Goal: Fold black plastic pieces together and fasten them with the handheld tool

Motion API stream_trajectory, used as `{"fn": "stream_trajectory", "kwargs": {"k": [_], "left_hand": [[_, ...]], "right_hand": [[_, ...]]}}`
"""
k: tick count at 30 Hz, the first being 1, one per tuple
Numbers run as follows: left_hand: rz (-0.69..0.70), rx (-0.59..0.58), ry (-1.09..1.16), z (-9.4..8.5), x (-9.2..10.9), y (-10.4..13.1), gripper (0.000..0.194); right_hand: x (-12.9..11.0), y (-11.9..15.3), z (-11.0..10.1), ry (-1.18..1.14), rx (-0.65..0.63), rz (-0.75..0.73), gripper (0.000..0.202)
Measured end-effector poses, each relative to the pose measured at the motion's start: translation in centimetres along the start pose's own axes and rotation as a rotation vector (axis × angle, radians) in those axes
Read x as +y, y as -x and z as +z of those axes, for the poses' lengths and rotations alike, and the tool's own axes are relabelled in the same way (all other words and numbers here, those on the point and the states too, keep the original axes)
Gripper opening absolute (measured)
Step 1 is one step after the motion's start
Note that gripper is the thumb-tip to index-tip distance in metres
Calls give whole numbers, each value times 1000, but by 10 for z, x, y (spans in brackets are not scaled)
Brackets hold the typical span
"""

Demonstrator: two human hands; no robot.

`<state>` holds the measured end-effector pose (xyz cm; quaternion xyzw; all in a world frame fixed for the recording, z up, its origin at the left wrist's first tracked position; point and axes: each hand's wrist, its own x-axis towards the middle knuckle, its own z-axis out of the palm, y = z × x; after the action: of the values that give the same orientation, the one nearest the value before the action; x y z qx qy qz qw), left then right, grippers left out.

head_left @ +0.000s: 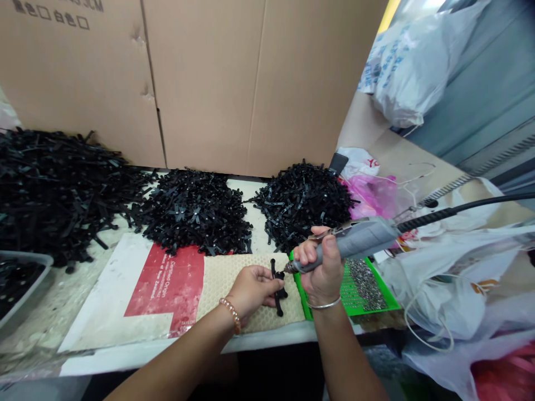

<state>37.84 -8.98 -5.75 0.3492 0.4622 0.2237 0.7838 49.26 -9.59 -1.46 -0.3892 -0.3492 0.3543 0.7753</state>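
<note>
My left hand (256, 292) pinches a small black plastic part (279, 303) with arms sticking out, just above a honeycomb-textured mat (213, 312). In my right hand (324, 270) is a grey electric screwdriver (359, 242), gripped round its body and tilted with its tip down to the left. That tip is close against the black part; whether it touches a screw cannot be made out. Beneath my right hand stands a green tray (392, 305), with many small metal screws (368, 281) in its right side.
Heaps of black strips (58, 189), small black pieces (196, 211) and more black parts (305, 200) lie along the back, before a large cardboard box (209, 83). A plastic tub (45, 262) is at left. Plastic bags (438, 289) crowd the right. A cable (463, 206) trails from the screwdriver.
</note>
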Motion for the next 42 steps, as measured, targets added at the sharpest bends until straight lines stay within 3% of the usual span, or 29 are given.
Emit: {"fn": "stream_trajectory", "kwargs": {"k": [10, 16, 19, 23, 27, 31, 42], "left_hand": [[17, 71, 0, 0, -5, -2, 19], [20, 61, 7, -1, -4, -2, 18], [11, 31, 25, -1, -2, 0, 18], [9, 23, 25, -2, -1, 0, 18], [29, 15, 23, -3, -3, 0, 20], [25, -2, 16, -4, -4, 0, 24], [22, -5, -3, -4, -3, 1, 19]], "right_hand": [[6, -7, 4, 2, -158, 161, 33], [3, -3, 5, 25, -165, 136, 31], [-16, -2, -4, 36, -98, 28, 32], [-37, -8, -38, 129, 142, -183, 33], [-34, -12, -75, 217, 313, -167, 30], [-26, -9, -88, 204, 308, -111, 29], [-19, -2, -87, 221, 234, -80, 28]]}}
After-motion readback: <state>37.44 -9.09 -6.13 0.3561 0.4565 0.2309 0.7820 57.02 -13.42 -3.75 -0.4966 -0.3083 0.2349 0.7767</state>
